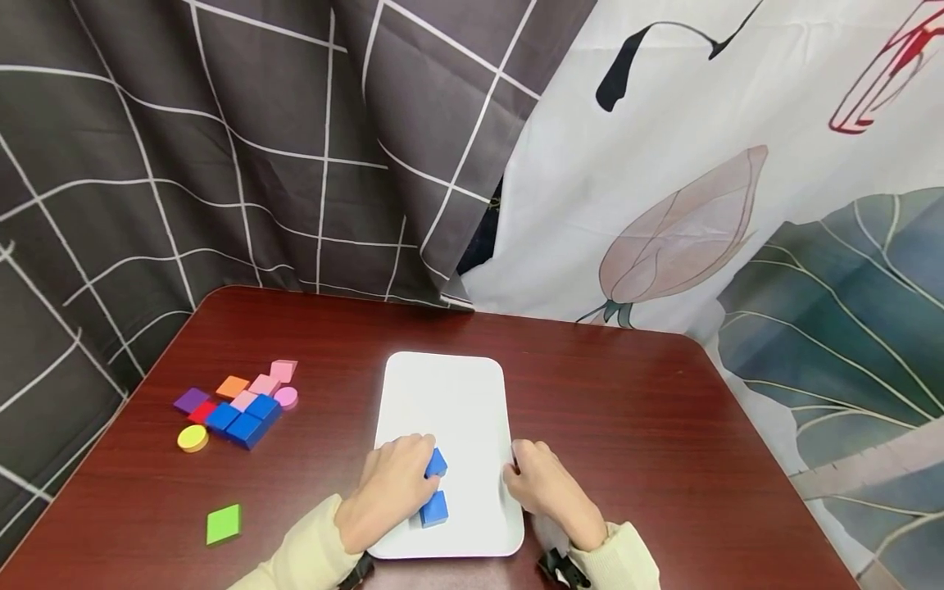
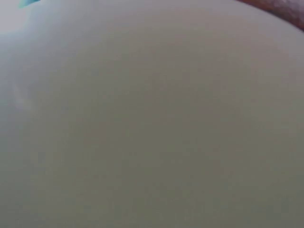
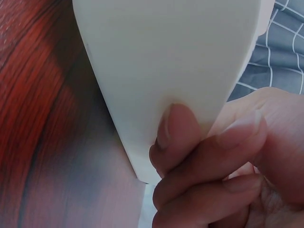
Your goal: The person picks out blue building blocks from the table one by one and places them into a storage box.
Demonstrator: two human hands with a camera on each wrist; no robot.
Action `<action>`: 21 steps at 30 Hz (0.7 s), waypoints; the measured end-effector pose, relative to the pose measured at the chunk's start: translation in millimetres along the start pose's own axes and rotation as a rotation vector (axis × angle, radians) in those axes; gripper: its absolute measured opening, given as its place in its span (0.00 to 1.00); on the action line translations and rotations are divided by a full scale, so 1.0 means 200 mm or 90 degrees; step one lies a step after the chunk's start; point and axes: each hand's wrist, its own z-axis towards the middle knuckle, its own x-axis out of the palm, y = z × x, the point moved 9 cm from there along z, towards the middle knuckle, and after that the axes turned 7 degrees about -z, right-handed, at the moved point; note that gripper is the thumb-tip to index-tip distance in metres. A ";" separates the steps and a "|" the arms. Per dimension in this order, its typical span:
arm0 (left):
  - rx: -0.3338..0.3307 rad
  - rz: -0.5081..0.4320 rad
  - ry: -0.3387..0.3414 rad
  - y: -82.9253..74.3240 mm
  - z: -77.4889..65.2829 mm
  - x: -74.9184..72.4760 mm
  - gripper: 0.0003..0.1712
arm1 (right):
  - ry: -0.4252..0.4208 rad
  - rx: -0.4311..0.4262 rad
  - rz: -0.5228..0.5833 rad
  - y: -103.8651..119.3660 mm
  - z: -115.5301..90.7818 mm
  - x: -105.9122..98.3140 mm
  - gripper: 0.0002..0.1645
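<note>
A white tray [image 1: 450, 401] lies upright on the table in the head view. My left hand [image 1: 398, 479] reaches over its left side and grips a blue block [image 1: 436, 464], partly hidden by the fingers. Just below the thumb, a second blue block [image 1: 433, 510] sits on the tray. At the tray's right edge, my right hand [image 1: 549, 483] pinches the rim. In the right wrist view its fingers [image 3: 183, 128] are curled, one fingertip against the tray's outer wall; the thumb is hidden there. A blurred pale surface fills most of the left wrist view.
On the left of the dark red table [image 1: 605, 393] lies a group of several pieces, among them blue blocks [image 1: 247, 428], an orange block [image 1: 232, 387] and a yellow disc [image 1: 192, 438]. A green block [image 1: 224, 524] lies nearer the front. Curtains [image 1: 280, 164] hang behind the table.
</note>
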 end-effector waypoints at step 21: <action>0.004 -0.035 -0.043 0.04 -0.03 -0.05 0.15 | -0.015 -0.014 -0.009 0.01 0.00 -0.01 0.14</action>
